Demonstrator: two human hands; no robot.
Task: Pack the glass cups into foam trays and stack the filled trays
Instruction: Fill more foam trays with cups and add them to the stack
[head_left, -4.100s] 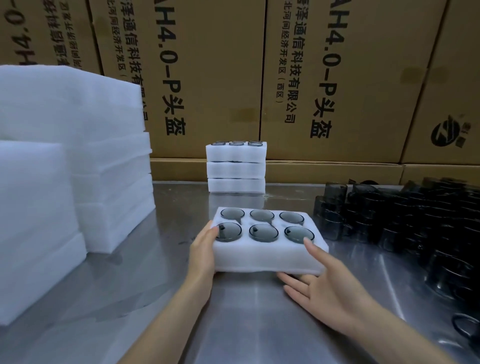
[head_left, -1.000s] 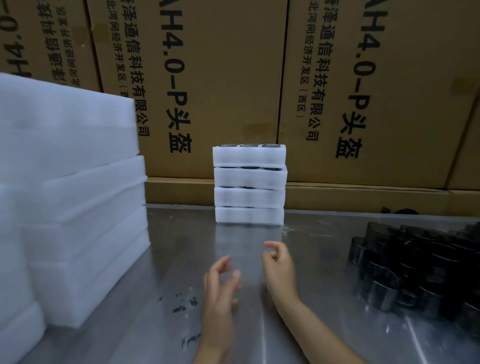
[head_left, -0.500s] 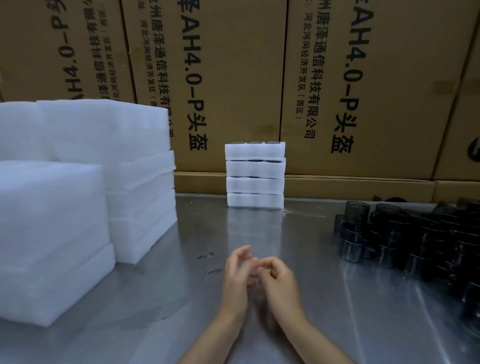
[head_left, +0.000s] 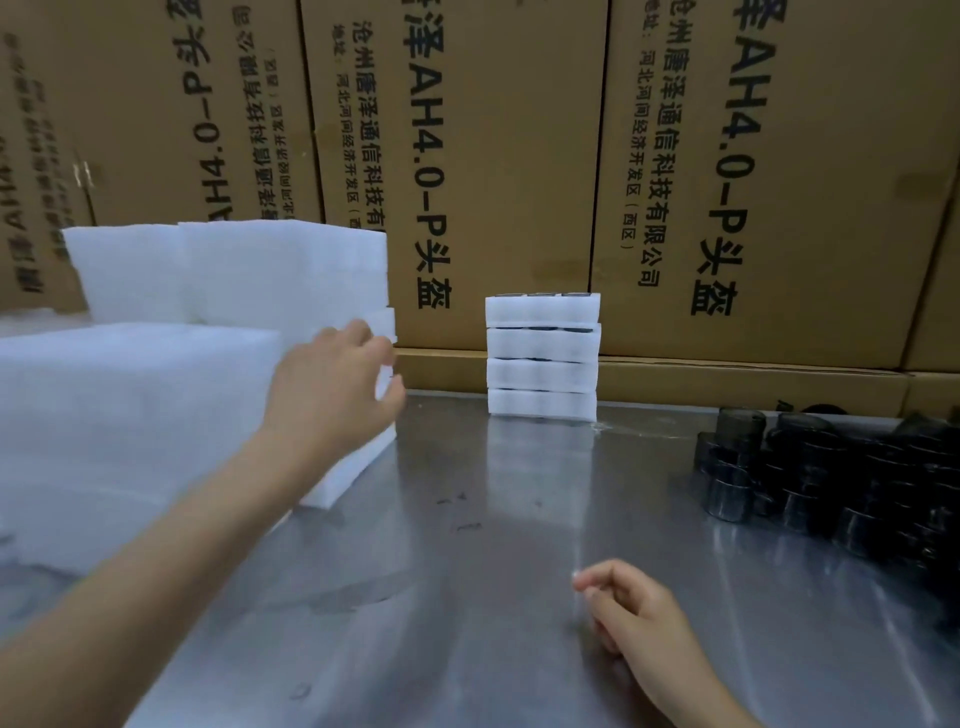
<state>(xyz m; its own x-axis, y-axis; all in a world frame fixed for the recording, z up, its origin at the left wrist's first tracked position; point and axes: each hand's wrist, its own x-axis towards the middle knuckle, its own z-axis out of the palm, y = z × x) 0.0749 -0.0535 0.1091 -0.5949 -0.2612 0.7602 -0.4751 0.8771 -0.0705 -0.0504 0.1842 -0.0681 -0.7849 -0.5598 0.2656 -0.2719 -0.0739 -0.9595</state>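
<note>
A stack of several filled white foam trays (head_left: 543, 358) stands at the back of the steel table (head_left: 519, 597), dark cup rims showing on top. My left hand (head_left: 332, 384) is raised in front of a tall pile of empty foam trays (head_left: 291, 270), fingers loosely curled, holding nothing; whether it touches the foam I cannot tell. My right hand (head_left: 623, 608) hovers low over the table near the front, fingers loosely curled and empty. Several dark glass cups (head_left: 831, 478) crowd the table's right side.
A second, nearer block of white foam (head_left: 130, 415) fills the left side. A wall of brown printed cartons (head_left: 519, 156) closes off the back.
The filled tray I held earlier now tops the back stack. My hands, together at the table's middle half a second ago, have parted: the left rose toward the empty foam pile, the right stayed low.
</note>
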